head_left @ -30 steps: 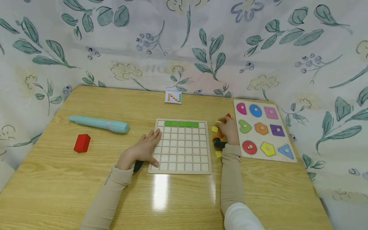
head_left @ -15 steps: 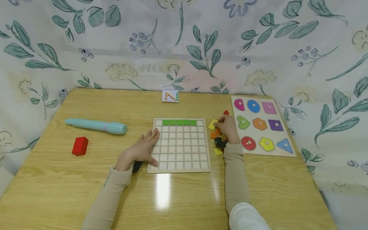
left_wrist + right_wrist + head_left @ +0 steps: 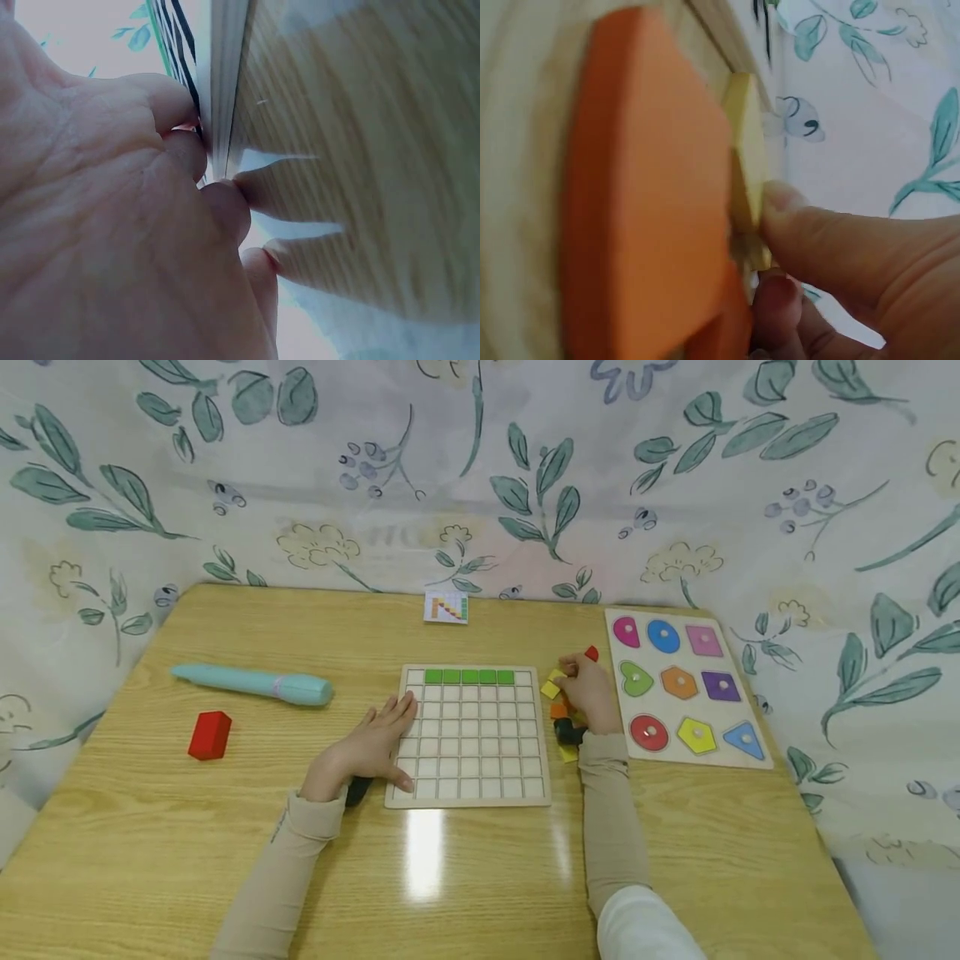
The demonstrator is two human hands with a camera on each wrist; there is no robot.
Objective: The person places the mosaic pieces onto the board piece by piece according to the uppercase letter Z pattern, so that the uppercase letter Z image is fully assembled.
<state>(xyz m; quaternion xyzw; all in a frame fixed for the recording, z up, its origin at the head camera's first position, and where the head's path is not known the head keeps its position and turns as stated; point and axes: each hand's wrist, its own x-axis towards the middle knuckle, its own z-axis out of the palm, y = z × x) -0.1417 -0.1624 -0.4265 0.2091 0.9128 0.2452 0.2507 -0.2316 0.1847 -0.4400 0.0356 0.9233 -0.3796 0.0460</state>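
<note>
My left hand (image 3: 367,750) lies spread on the left edge of a wooden grid board (image 3: 480,747), fingers and thumb apart. Along the board's top row sit several green square tiles (image 3: 470,677). Right of the board, my right hand (image 3: 594,693) reaches into a small pile of coloured tiles. In the right wrist view its thumb touches a yellow tile (image 3: 746,161), with a fingertip close below, pinching at the tile's edge. A large orange tile (image 3: 656,187) fills the near part of that view. The hand hides part of the pile.
A shape puzzle board (image 3: 688,689) stands close right of the right hand. A red piece (image 3: 592,653) lies behind that hand. On the left are a turquoise pen-shaped object (image 3: 255,683) and a red block (image 3: 210,735). A small pattern card (image 3: 446,607) lies at the back.
My right hand shifts slightly among the tiles, and the yellow tiles by its fingertips have moved left and turned. My left hand stays on the board.
</note>
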